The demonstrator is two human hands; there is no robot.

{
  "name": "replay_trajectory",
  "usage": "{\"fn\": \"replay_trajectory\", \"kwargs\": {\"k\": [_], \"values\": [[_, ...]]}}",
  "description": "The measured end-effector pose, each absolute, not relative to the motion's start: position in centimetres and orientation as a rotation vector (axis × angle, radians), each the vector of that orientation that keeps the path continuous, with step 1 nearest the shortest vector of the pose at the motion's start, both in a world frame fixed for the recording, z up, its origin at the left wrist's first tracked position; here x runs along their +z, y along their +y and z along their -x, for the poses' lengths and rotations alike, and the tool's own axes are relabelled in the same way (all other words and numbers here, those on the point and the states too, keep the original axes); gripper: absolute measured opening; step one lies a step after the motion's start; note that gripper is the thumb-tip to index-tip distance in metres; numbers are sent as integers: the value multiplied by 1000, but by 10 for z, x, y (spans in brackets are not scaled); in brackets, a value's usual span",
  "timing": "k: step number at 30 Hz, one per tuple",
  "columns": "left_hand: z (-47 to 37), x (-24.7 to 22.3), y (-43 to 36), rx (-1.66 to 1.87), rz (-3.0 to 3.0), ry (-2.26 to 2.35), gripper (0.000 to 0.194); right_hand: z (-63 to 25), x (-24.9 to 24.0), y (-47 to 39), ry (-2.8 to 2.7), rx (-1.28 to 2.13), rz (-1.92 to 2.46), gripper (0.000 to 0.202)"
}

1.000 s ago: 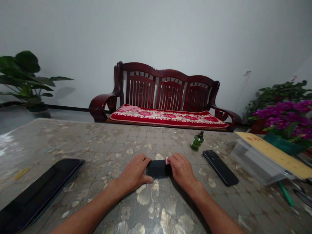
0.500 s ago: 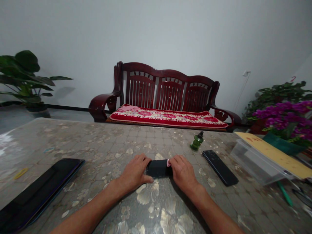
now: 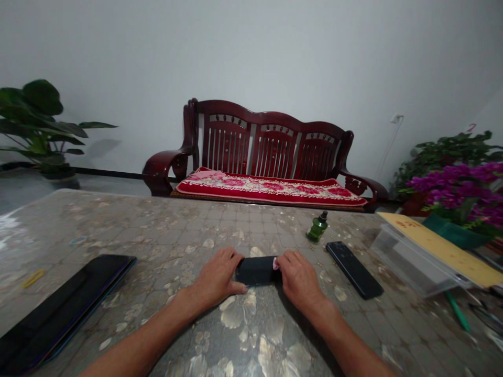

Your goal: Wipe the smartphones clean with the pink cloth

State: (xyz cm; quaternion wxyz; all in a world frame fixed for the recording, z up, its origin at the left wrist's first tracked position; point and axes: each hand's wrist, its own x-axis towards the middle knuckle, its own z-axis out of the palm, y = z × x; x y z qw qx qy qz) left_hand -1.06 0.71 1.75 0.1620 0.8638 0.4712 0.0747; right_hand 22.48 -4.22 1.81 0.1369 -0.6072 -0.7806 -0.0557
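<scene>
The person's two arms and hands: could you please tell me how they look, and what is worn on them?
The left hand and right hand have no gloves. The visible forearms show no sleeves, watch or bracelet; no ring can be made out.

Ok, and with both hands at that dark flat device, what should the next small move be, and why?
Probably a short leftward slide of the small pink scrap over the dark flat device: the right hand pinches the scrap near the right end, the left hand grips the left end, and the dark surface between them looks unobstructed.
</scene>
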Motion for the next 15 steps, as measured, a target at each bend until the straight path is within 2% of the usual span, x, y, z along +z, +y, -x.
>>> {"fn": "replay_trajectory", "kwargs": {"k": [9, 15], "values": [[11, 14, 8, 231, -2458, 1353, 55, -219, 17, -52, -2323, -56, 1557, 22], [11, 16, 8, 218, -2459, 1353, 57, -235, 24, -49, -2261, -37, 1767, 26]]}}
